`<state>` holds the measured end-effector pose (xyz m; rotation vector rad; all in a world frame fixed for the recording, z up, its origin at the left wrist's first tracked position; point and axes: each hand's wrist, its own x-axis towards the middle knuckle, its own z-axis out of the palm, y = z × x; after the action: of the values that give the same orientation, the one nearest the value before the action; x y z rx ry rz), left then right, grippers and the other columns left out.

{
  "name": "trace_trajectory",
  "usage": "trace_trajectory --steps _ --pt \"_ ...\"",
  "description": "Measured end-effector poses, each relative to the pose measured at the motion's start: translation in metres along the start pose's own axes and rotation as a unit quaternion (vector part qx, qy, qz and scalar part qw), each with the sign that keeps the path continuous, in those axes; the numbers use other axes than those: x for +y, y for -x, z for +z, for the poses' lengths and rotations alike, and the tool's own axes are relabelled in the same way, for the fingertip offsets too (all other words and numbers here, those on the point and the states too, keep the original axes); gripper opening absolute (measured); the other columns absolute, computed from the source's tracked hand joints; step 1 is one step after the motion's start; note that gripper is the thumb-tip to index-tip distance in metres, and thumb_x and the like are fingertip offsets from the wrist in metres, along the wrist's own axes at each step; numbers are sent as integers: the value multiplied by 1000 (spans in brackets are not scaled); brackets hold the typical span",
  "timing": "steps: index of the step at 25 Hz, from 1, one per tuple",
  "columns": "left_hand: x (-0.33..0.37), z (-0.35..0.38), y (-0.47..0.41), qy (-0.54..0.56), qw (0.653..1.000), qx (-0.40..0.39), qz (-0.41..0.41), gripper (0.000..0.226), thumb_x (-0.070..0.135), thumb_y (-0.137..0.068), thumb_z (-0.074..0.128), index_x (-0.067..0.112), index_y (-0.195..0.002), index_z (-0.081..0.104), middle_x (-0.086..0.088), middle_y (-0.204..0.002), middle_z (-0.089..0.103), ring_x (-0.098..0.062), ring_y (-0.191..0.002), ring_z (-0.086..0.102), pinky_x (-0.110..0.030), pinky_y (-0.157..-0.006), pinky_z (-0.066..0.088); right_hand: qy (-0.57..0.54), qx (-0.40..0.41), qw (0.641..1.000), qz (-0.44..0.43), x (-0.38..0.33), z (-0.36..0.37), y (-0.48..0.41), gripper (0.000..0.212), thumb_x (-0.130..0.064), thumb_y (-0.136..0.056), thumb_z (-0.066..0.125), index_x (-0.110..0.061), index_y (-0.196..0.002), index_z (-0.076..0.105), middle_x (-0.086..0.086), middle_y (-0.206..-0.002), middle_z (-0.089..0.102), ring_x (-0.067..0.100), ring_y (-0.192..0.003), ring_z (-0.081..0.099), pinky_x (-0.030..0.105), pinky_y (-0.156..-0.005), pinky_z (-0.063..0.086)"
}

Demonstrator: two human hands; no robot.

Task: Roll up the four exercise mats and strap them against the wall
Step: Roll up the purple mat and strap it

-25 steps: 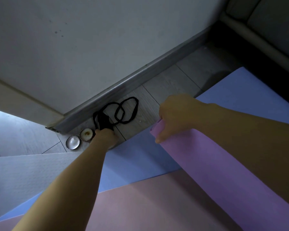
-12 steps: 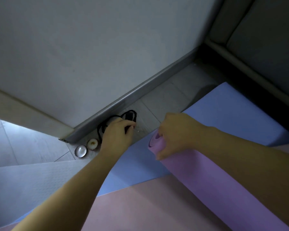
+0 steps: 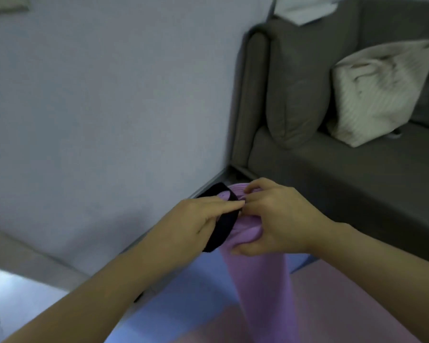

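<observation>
A rolled purple mat (image 3: 260,273) is raised on end, its top near the wall's skirting. My right hand (image 3: 275,219) grips the top end of the roll. My left hand (image 3: 198,221) pinches a black elastic strap (image 3: 223,224), which loops around the roll's top end. A blue mat (image 3: 183,293) lies flat on the floor beneath, and a pink mat (image 3: 344,305) lies flat in the foreground. The other straps on the floor are out of sight.
A grey wall (image 3: 109,107) fills the left and middle. A grey sofa (image 3: 332,181) with a grey cushion and a pale pillow (image 3: 379,90) stands at the right, its arm close to the roll. A lit floor patch (image 3: 15,300) shows at lower left.
My left hand picked a black strap off the floor and brought it to the purple roll. The right hand lifted the roll's end upright, and my view swung up toward the sofa.
</observation>
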<state>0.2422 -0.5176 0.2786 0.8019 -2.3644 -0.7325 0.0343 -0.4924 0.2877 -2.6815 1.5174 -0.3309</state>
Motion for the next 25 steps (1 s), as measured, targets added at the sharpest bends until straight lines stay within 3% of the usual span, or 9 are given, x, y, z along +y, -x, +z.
trace_trajectory --steps 3,5,8,12,17,20,23,25 --pt "38 -13 -10 3 1000 19 -12 53 9 -84 52 37 -129 57 29 -88 64 3 -76 59 -2 -71 39 -19 82 996 14 -11 -26 16 51 -72 -59 53 -28 -78 70 -23 -83 65 14 -108 54 28 -62 53" --pt "54 -5 -3 -12 1000 -4 5 60 16 -83 62 50 -130 48 27 -86 61 -4 -69 57 -7 -66 41 -29 132 991 18 -18 -19 33 50 -71 -61 56 -29 -84 72 -22 -86 67 17 -108 57 20 -69 50" --pt "73 17 18 -72 996 14 53 65 42 -79 61 46 -137 32 23 -114 56 -3 -97 54 -10 -88 39 -25 187 982 31 -30 -9 61 52 -73 -62 56 -27 -80 73 -19 -80 67 20 -103 61 15 -69 41" --pt "93 38 45 -129 986 32 99 69 48 -79 56 29 -143 39 23 -122 42 -1 -111 42 -8 -97 31 -30 234 972 22 -51 -11 95 46 -63 -68 57 -22 -83 74 -17 -82 68 21 -102 61 28 -69 56" --pt "117 70 91 -177 980 11 95 77 54 -79 58 24 -146 36 11 -128 47 -8 -115 43 -10 -96 28 -26 215 976 30 -83 0 153 63 -72 -62 59 -19 -92 74 -14 -94 69 17 -115 54 38 -77 56" --pt "141 83 102 -211 973 -1 91 74 54 -82 41 21 -148 31 2 -123 51 -16 -110 44 -16 -96 28 -36 169 984 45 -92 -8 184 69 -74 -59 62 -17 -97 71 -16 -101 66 12 -126 41 39 -83 55" --pt "157 92 100 -291 951 -35 96 83 54 -76 15 18 -151 18 -4 -124 46 -23 -110 43 -26 -101 30 -89 89 991 50 -94 -26 205 70 -62 -56 78 -19 -109 65 -15 -114 59 6 -127 38 27 -100 43" --pt "167 96 98 -325 942 -30 81 81 50 -78 13 13 -151 15 -9 -128 45 -29 -113 44 -32 -102 31 -181 106 973 97 -97 -44 219 68 -53 -57 84 -22 -113 61 -14 -115 56 -1 -113 49 19 -97 44"
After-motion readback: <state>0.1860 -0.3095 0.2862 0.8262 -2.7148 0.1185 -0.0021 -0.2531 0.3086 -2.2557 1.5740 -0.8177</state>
